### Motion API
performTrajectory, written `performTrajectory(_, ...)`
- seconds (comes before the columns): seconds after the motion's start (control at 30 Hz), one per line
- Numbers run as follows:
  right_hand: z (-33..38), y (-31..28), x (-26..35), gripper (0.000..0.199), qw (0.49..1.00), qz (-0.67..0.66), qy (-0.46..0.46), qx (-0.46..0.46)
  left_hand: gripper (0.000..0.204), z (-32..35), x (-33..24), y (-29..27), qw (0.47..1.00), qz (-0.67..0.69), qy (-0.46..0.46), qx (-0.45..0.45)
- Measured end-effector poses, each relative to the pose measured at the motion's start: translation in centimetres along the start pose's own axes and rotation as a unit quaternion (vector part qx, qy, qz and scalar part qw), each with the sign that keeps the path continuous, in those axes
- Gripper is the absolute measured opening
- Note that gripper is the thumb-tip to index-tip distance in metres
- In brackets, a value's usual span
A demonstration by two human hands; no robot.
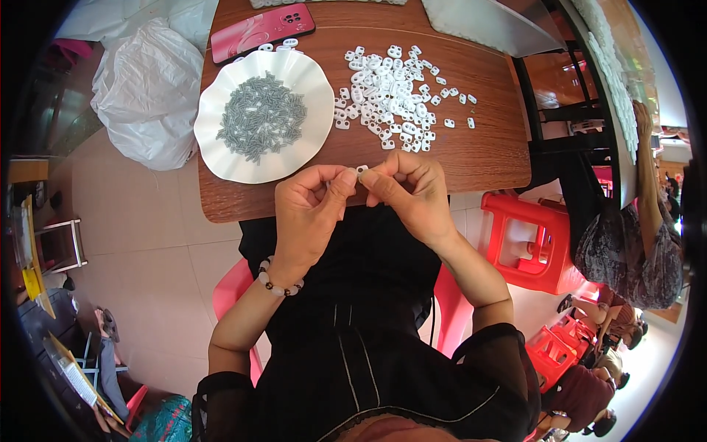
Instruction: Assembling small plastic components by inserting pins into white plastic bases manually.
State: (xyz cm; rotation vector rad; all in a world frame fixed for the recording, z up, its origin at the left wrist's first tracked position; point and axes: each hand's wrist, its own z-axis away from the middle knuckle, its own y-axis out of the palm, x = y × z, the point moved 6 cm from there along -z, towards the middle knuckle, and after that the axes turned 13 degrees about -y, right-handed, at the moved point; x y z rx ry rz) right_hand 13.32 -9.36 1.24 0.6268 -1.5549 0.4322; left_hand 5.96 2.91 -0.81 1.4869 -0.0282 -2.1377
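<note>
At the table's near edge, my left hand (308, 217) and my right hand (418, 197) meet, thumb and forefinger of each closed in a pinch. Between the fingertips is a small white plastic piece (362, 169) with a dark hole; the fingers cover part of it. Whether a smaller part is pinched with it, I cannot tell. Just beyond my left hand stands a white wavy-edged plate (210, 144), heaped with small grey rod-shaped pieces (261, 118). Past my right hand lies a loose pile of white two-holed plastic pieces (390, 88).
A pink phone (261, 33) lies behind the plate on the brown wooden table (479, 166). To the left is a white plastic bag (151, 96). Red stools (526, 243) stand at the right, with a person in a patterned top (626, 254) beyond. A white tray (497, 26) sits at the back.
</note>
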Motion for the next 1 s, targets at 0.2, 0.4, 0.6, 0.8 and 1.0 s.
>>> performTrajectory(0.2, 0.04, -0.32, -0.13, 0.01, 0.998, -0.042, 0.012, -0.034, 0.025, -0.02, 0.14, 0.29, 0.998, 0.047, -0.023, 0.023)
performTrajectory(0.4, 0.16, -0.33, -0.17, 0.012, 0.998, -0.035, 0.011, -0.043, 0.028, -0.09, 0.33, 0.15, 0.997, 0.056, -0.036, 0.034)
performTrajectory(0.6, 0.22, -0.34, -0.2, 0.013, 0.999, -0.041, 0.013, -0.024, 0.024, 0.11, 0.22, 0.01, 0.998, 0.05, -0.025, 0.029)
performTrajectory(0.8, 0.33, -0.21, -0.27, 0.013, 0.999, -0.04, 0.003, -0.025, 0.021, 0.03, 0.12, -0.07, 1.0, 0.025, -0.008, 0.012)
performTrajectory(1.0, 0.34, -0.06, -0.29, 0.013, 0.999, -0.032, 0.013, -0.019, 0.02, 0.06, 0.11, -0.16, 1.0, 0.015, -0.012, 0.005)
